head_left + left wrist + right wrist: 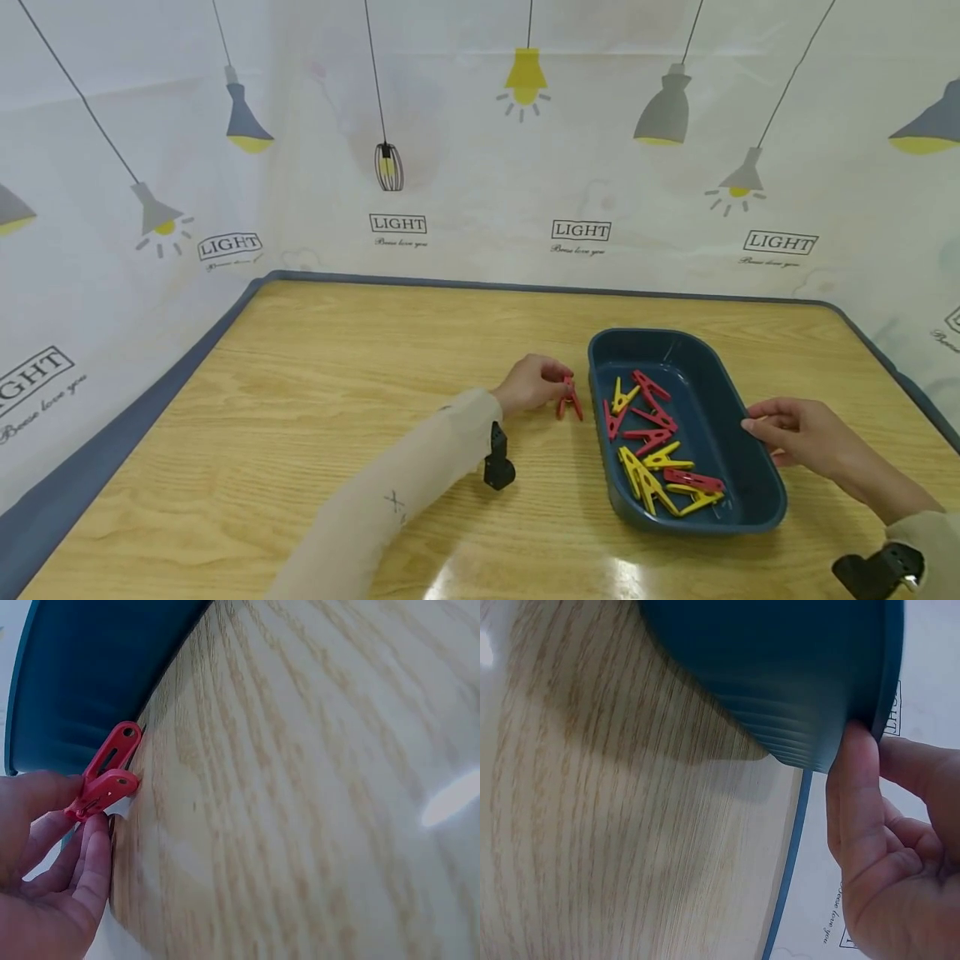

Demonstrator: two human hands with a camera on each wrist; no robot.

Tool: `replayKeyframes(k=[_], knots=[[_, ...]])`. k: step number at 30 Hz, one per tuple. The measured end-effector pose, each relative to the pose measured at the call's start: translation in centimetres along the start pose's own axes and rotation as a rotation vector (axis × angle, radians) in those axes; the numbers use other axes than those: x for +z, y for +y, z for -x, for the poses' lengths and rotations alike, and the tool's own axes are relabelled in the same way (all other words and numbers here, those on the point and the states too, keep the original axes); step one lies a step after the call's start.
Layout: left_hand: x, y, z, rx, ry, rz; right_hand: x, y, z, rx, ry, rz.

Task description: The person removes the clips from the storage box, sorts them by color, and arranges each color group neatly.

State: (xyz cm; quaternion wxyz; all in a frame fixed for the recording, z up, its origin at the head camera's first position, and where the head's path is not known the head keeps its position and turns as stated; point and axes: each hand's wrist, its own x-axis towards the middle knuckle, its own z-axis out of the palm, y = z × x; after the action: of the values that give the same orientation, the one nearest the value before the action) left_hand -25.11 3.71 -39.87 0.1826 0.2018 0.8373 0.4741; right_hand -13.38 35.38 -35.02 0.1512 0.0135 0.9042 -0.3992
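"Where's the red peg (569, 389)?"

"Just outside the blue tub (712, 417), off its nine o'clock side, by the counter (337, 358). The left grip (531, 385) is clamped on one end of it, thumb against fingers."

"Which end?"

"The head view can't say; the fingertips cover it. The left wrist view shows more: two rounded ends with holes stand free and spread, pointing to between one and two o'clock, with the other end pinched. Whether the peg touches the counter, I can't tell."

"And the right grip (802, 433)?"

"Clamped on the tub's rim at three o'clock. Part of it is hidden by the tub in the head view; the right wrist view shows a finger pressed under the rim, against the outer wall."

"What's in the tub?"

"Other pegs (693, 481), red and yellow, spread from about six o'clock round to eleven. Only the head view shows them; from both wrists the wall hides the inside and the frame cuts the tub off. Some yellow ones near seven overlap, so their number is unclear."

"The sleeves?"

"Both run out of the head view: the left sleeve (405, 475) at seven o'clock, the right sleeve (930, 533) at four."
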Motion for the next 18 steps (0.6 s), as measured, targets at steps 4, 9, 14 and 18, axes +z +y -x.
replayKeyframes(k=[4, 9, 14, 18], knots=[[-0.11, -0.05, 0.06, 0.005, -0.011, -0.003, 0.0, 0.01, 0.01, -0.001, 0.0, 0.005], [-0.38, -0.17, 0.03, 0.017, -0.019, -0.015, 0.0, 0.03, 0.0, -0.002, 0.002, 0.005], [-0.71, -0.04, 0.21, 0.029, -0.01, -0.043, 0.0, 0.03, 0.02, -0.006, 0.0, 0.001], [-0.87, 0.0, 0.28, 0.023, -0.002, -0.055, 0.0, 0.0, 0.04, -0.008, 0.001, 0.003]])
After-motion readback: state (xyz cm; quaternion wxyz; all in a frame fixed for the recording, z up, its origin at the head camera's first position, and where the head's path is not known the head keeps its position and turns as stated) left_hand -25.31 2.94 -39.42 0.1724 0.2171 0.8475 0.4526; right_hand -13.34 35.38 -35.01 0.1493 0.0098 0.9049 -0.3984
